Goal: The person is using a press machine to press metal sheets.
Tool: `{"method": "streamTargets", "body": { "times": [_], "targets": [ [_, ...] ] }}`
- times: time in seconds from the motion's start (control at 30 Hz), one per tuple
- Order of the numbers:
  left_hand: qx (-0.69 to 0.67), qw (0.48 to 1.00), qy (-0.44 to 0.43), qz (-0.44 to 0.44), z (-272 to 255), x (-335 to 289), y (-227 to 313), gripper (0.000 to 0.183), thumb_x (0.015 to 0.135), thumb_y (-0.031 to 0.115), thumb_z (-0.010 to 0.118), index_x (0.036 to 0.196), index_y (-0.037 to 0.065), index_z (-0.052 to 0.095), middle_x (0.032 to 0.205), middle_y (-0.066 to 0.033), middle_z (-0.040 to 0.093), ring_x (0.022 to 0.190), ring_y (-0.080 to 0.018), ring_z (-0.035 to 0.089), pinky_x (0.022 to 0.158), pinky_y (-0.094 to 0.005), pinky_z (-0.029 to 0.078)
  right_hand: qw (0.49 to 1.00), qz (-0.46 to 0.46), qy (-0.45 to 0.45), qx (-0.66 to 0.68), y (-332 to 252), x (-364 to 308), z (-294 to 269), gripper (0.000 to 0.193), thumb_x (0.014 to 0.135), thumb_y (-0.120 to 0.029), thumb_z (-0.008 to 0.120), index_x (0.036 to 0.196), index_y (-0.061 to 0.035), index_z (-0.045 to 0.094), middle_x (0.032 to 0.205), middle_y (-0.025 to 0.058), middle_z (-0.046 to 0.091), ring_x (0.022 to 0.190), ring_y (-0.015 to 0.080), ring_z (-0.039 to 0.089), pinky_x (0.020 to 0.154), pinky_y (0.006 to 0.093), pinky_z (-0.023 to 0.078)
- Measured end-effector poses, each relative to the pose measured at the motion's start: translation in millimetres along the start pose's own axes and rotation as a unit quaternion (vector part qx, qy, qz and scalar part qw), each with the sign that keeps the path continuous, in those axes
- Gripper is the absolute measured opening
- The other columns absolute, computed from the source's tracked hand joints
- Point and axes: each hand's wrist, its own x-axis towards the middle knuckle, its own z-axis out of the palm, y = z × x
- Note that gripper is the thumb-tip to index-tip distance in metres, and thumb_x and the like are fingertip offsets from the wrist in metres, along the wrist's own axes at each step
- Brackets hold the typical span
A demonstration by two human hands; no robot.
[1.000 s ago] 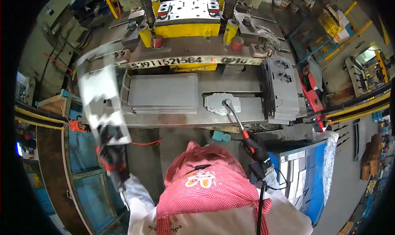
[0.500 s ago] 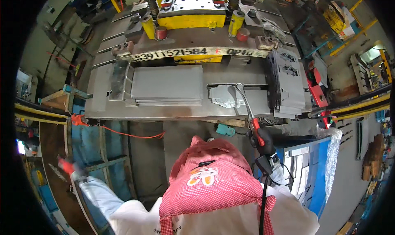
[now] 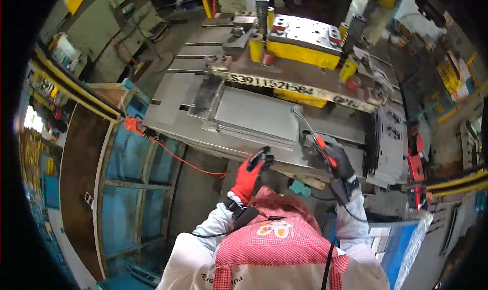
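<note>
My right hand (image 3: 339, 160), in a dark glove, is closed round the red handle of long metal tongs (image 3: 308, 124). Their rounded tip lies over the right edge of a stack of flat grey metal sheets (image 3: 256, 111). My left hand (image 3: 252, 170), in a red glove with dark fingertips, hovers just off the table's front edge, below the stack. Its fingers are bent but apart, with nothing seen in them. Beyond the sheets stands a press die (image 3: 305, 33) with a yellow block and round posts.
Cut metal pieces (image 3: 390, 142) stand stacked at the right end of the steel table (image 3: 175, 118). A blue panelled frame (image 3: 119, 208) stands on the left, with an orange cable (image 3: 188, 161) near it. At the lower right is a blue cabinet (image 3: 401, 244).
The view has swung, shifting the table right. My left hand has come from far left to the table's front edge. The tongs' tip has gone from the jagged-edged metal piece to the sheet stack.
</note>
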Motion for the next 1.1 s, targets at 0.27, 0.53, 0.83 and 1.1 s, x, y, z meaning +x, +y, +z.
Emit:
{"method": "streamTargets", "body": {
  "times": [0.27,0.53,0.83,1.1],
  "targets": [
    [-0.456,0.884,-0.053,-0.091,20,35,14,0.036,0.089,0.036,0.045,0.115,0.011,0.049,0.106,-0.0091,0.057,0.096,-0.0232,0.057,0.088,-0.0392,0.046,0.984,0.085,0.017,0.154,2,-79,35,0.064,0.074,-0.031,0.058,0.124,0.0025,0.039,0.076,0.0044,0.055,0.052,0.0055,0.046,0.043,0.0189,0.036],
    [0.379,0.881,-0.034,0.281,-73,48,-55,0.031,0.082,0.019,0.055,0.109,0.003,0.055,0.083,-0.0074,0.06,0.074,-0.0185,0.057,0.064,-0.0311,0.045,0.977,0.133,-0.138,0.098,18,-110,7,0.063,0.074,-0.03,0.059,0.125,-0.0003,0.038,0.083,0.0047,0.055,0.058,0.0059,0.045,0.05,0.0202,0.036],
    [0.119,0.983,0.003,0.139,-13,-6,69,0.02,0.079,0.002,0.054,0.098,0.004,0.06,0.087,-0.0114,0.062,0.08,-0.0241,0.059,0.071,-0.0324,0.045,0.947,0.103,-0.229,0.199,15,-128,-1,0.07,0.074,-0.027,0.061,0.131,-0.0015,0.031,0.091,0.0102,0.057,0.059,0.0053,0.042,0.051,0.0189,0.035],
    [0.181,0.841,-0.342,0.377,40,191,138,0.027,0.078,0.012,0.055,0.102,0.0,0.059,0.101,-0.0128,0.061,0.092,-0.0205,0.057,0.082,-0.0319,0.043,0.982,0.023,-0.032,0.183,-42,-99,22,0.072,0.068,-0.032,0.06,0.126,0.0026,0.037,0.087,0.0109,0.058,0.061,0.0073,0.049,0.051,0.0193,0.038]
  ]
}}
